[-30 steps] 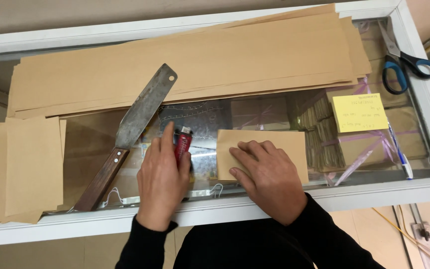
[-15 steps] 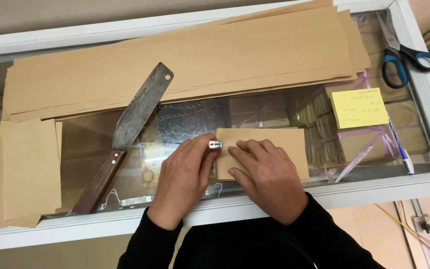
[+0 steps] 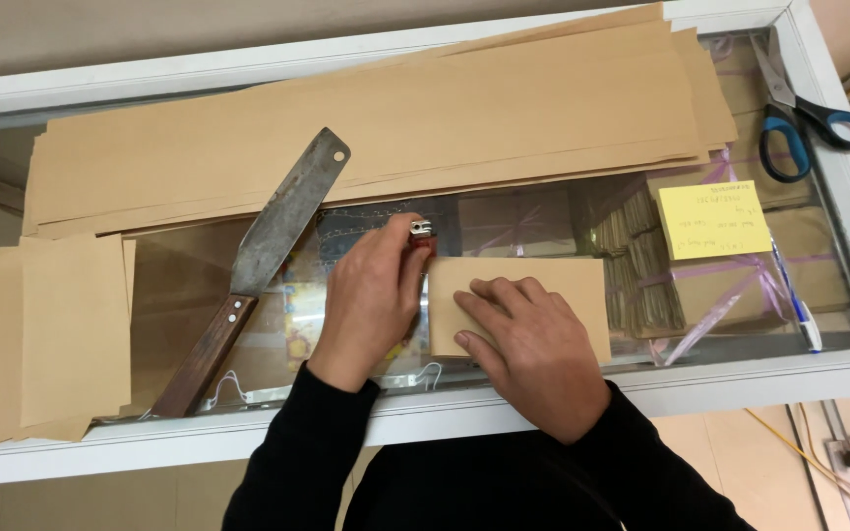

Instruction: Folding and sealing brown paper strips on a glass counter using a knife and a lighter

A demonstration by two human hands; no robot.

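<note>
My left hand is closed around a red lighter, whose metal top pokes out by the thumb, right at the left edge of a folded brown paper piece. My right hand lies flat on that paper, fingers spread, pressing it onto the glass counter top. Both sleeves are black.
A large cleaver with a wooden handle lies diagonally left of my hands. Long brown paper sheets cover the far side; a stack of cut brown pieces sits far left. Blue-handled scissors, a yellow sticky note and a pen lie at right.
My left hand moved right from beside the cleaver, carrying the lighter to the left edge of the folded paper. My right hand stayed pressing the paper.
</note>
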